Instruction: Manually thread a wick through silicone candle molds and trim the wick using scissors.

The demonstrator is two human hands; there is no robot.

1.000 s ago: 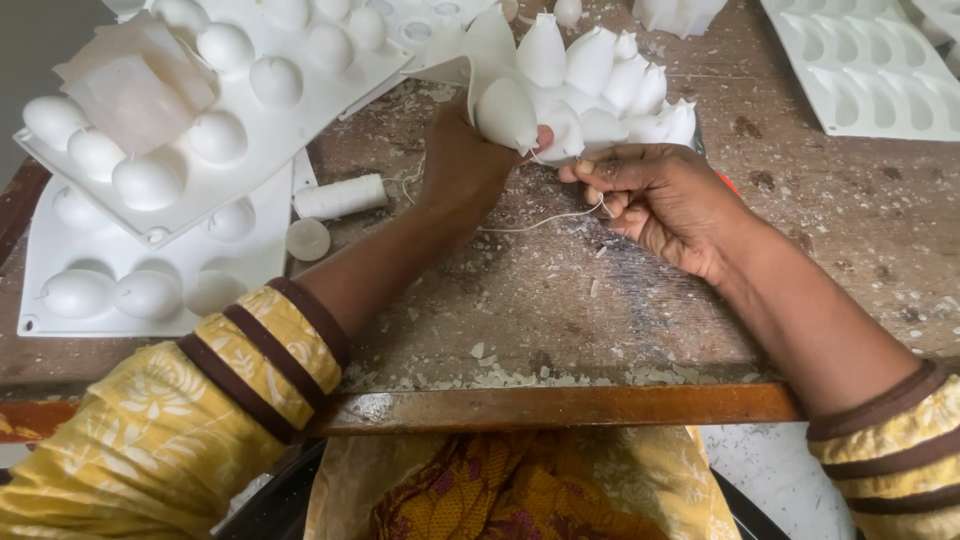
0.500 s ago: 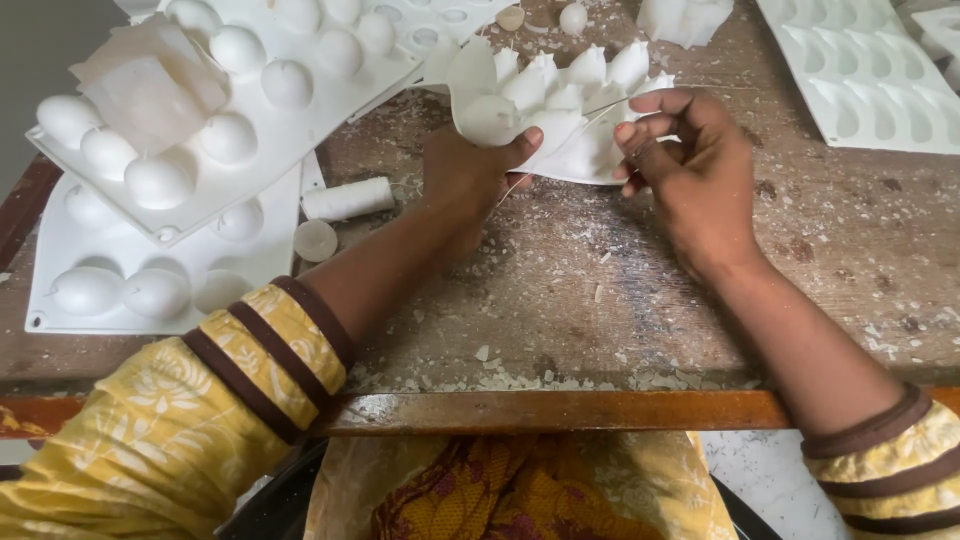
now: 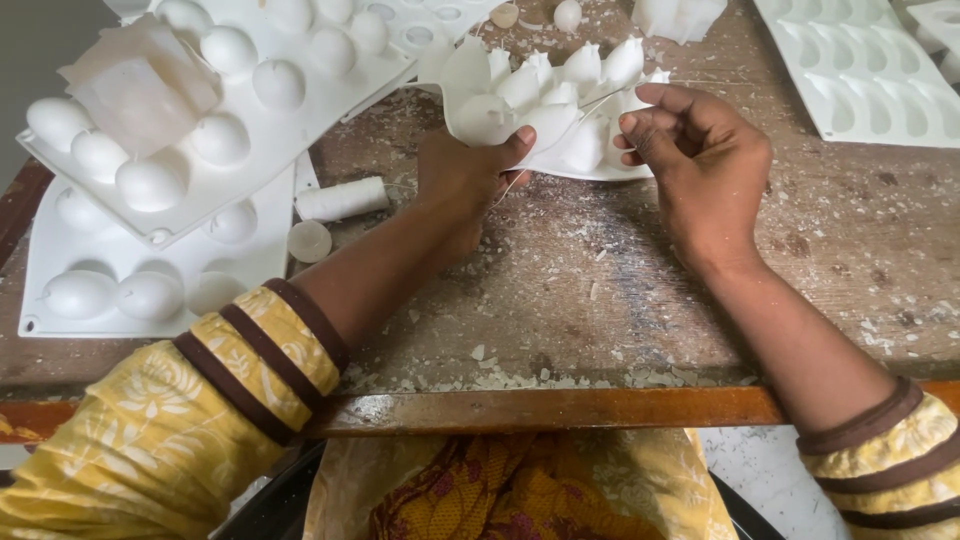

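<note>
Head view: left hand (image 3: 462, 172) grips the near edge of a flexible white mould (image 3: 545, 105), thumb pressed over one egg-shaped cup, mould bent up off the wooden table (image 3: 560, 280). Right hand (image 3: 705, 165) sits at the mould's right side, thumb and forefinger pinched together on a thin wick thread (image 3: 585, 108) that runs taut across the cups toward the left hand. Other fingers are loosely curled.

Left of the hands: thread spool (image 3: 342, 198) lying on its side, small wax disc (image 3: 308, 240) just beside it. Further left, two stacked mould trays (image 3: 200, 170) with white egg shapes; a pale wax block (image 3: 140, 85) rests on the top one. Another empty mould tray (image 3: 865, 70) at top right. Wax flakes are scattered over the table.
</note>
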